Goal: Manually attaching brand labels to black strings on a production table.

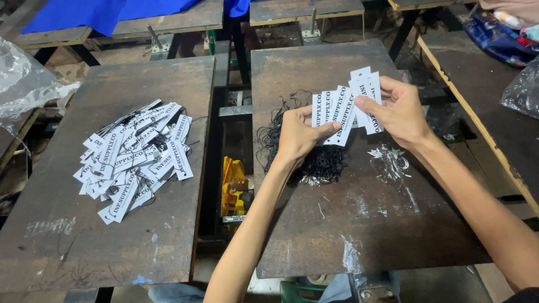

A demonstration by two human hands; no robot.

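Several white tags point(343, 112) are fanned between both hands above the right board point(337, 224) — left hand point(296, 134) pinched shut at 7 o'clock, right hand point(400, 112) gripping at 3. Sorting step, seemingly; threads point(320, 163) below would likely be picked next.

A fan of white rectangular tags point(345, 109) with black print sits above the black string tangle point(320, 160). Well left of that tangle lies a heap of like tags point(132, 157). Clear plastic bags point(22, 78) lie farther left.
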